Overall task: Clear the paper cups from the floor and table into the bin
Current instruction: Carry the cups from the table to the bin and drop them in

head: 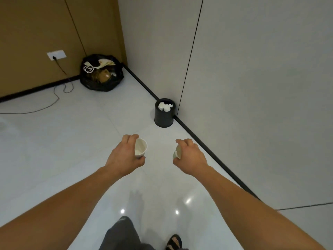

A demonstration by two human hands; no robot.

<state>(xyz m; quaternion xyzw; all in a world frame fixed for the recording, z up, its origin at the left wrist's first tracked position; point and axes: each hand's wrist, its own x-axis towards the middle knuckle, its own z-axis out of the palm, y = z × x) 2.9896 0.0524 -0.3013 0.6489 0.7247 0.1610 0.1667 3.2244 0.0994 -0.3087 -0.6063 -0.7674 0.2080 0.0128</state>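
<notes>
Grip, left hand [124,156]: fingers curled round white paper cup [141,148], frame centre.
Grip, right hand [190,156]: closed round second white paper cup [177,152].
Handling: judged light, crushable; mid-wall hold, gentle.

The left hand [124,156] grips a white paper cup [140,147], its mouth turned toward the right hand [191,156], which grips a second cup [177,152]. Ahead, a small black bin [164,117] holding white cups stands against the wall, well apart from a full black rubbish bag [101,73] in the corner.
</notes>
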